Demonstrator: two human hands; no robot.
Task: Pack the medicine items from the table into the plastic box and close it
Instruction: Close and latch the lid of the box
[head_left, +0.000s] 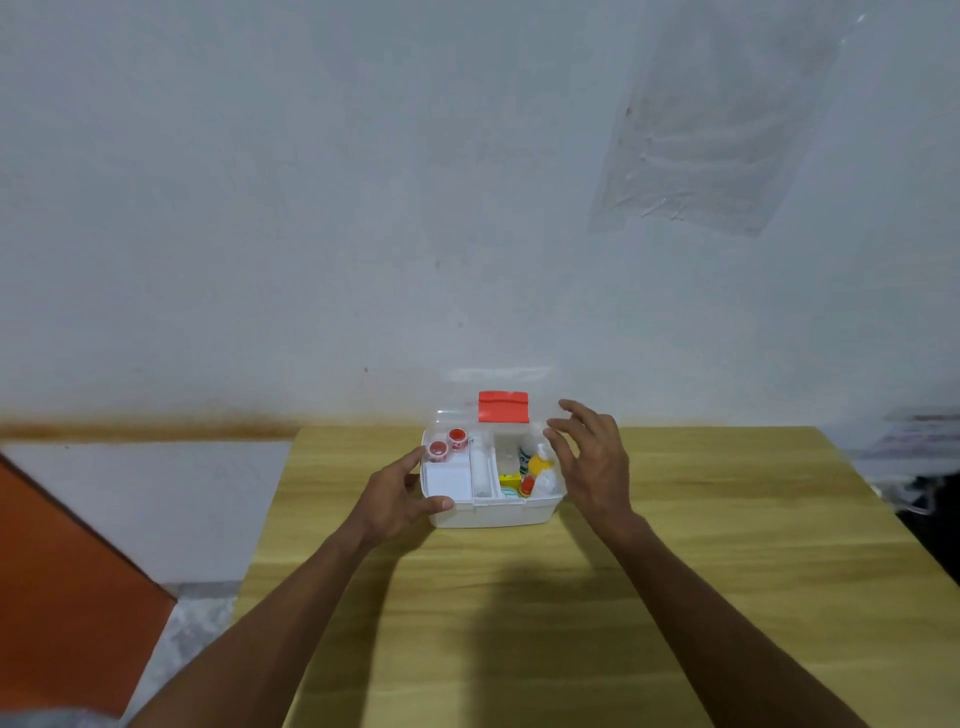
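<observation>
A white plastic box (493, 512) stands near the far edge of the wooden table, its clear lid (457, 415) with a red latch (503, 406) tilted up behind it. Inside lie two red-capped jars (447, 446) at the back left, a white pack (447, 478) and small bottles with a yellow carton (527, 467) on the right. My left hand (400, 496) holds the box's left front corner, thumb on the rim. My right hand (589, 457) hovers with fingers spread at the box's right side, holding nothing.
The yellow wooden table (675, 571) runs toward me from the box. A pale wall rises just behind it, with a clear plastic sheet (717, 119) stuck high on the right. An orange panel (62, 571) and grey floor lie to the left.
</observation>
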